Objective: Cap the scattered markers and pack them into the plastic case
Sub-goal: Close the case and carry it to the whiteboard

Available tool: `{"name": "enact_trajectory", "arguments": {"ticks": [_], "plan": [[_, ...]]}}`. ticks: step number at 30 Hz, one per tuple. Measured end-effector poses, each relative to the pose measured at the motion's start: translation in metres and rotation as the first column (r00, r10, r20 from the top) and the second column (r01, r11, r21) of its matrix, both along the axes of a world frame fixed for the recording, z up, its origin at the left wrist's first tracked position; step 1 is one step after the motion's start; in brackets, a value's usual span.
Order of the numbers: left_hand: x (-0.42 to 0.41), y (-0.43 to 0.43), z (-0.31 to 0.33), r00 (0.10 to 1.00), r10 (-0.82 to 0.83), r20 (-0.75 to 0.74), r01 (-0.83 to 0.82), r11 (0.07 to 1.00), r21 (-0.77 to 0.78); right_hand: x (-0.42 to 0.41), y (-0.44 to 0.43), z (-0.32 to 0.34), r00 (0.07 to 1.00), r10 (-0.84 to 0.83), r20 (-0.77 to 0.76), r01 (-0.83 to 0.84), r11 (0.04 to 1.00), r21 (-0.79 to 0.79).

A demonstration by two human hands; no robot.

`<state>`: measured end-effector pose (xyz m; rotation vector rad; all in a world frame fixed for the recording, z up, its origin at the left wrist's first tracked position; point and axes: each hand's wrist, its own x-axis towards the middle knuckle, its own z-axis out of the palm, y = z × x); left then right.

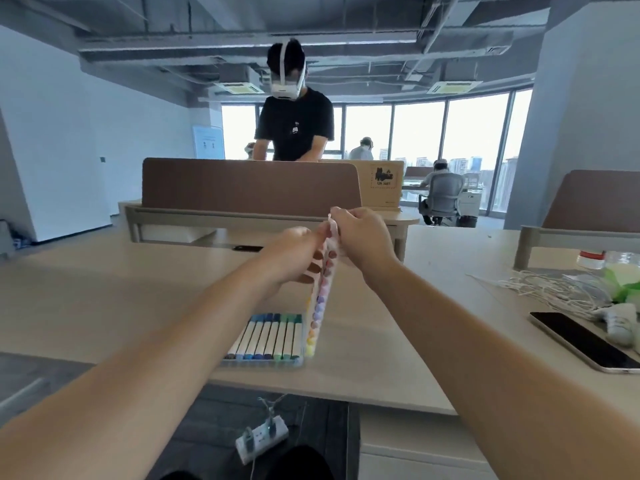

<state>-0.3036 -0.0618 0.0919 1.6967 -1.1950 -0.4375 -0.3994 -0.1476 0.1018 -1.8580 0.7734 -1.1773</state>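
Main risk: the clear plastic hinged marker case lies open close to the near edge of the pale wooden table. Its raised half stands almost on end, and as far as I can tell only the slots keep its row of pastel-capped markers in place. If it swings shut too fast or twists, they could slide out. One sitting proud would jam the close. A pull toward the person could also drag the whole case off the edge.

The flat half holds white-barrelled markers with blue and green caps, side by side. They look seated.

Hands: the left hand and right hand both grasp the top edge of the raised half, fingers curled on it from either side, almost touching each other. That half runs from the hands down to the hinge, just beside the flat half. No loose or uncapped markers are in view on the table.
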Motion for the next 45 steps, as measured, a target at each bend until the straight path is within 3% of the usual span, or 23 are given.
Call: {"name": "enact_trajectory", "arguments": {"ticks": [5, 9, 12, 16, 24, 31, 37, 45], "plan": [[0.046, 0.048, 0.008, 0.99, 0.13, -0.057, -0.132, 0.991, -0.032, 0.062, 0.042, 0.004, 0.981, 0.191, -0.037, -0.191, 0.982, 0.0], [0.09, 0.077, -0.006, 0.961, 0.27, -0.056, -0.267, 0.962, 0.055, 0.106, 0.062, -0.017, 0.964, 0.227, -0.138, -0.234, 0.972, -0.034], [0.122, 0.091, -0.03, 0.925, 0.38, -0.009, -0.375, 0.916, 0.145, 0.13, 0.065, -0.042, 0.929, 0.274, -0.25, -0.277, 0.961, 0.027], [0.156, 0.097, -0.066, 0.921, 0.379, 0.093, -0.389, 0.87, 0.301, 0.15, 0.061, -0.072, 0.849, 0.27, -0.454, -0.285, 0.958, 0.037], [0.176, 0.09, -0.105, 0.925, 0.282, 0.253, -0.375, 0.776, 0.508, 0.176, 0.047, -0.105, 0.76, 0.241, -0.604, -0.28, 0.959, 0.031], [0.188, 0.073, -0.117, 0.888, 0.305, 0.344, -0.448, 0.746, 0.492, 0.18, 0.033, -0.109, 0.727, 0.217, -0.651, -0.285, 0.959, 0.0], [0.192, 0.068, -0.099, 0.916, 0.374, 0.149, -0.402, 0.851, 0.337, 0.173, 0.019, -0.094, 0.792, 0.195, -0.578, -0.245, 0.969, -0.009], [0.171, 0.048, -0.016, 0.859, 0.291, 0.422, -0.299, 0.953, -0.05, 0.15, 0.015, -0.041, 0.937, 0.227, -0.266, -0.238, 0.971, -0.012]]}}
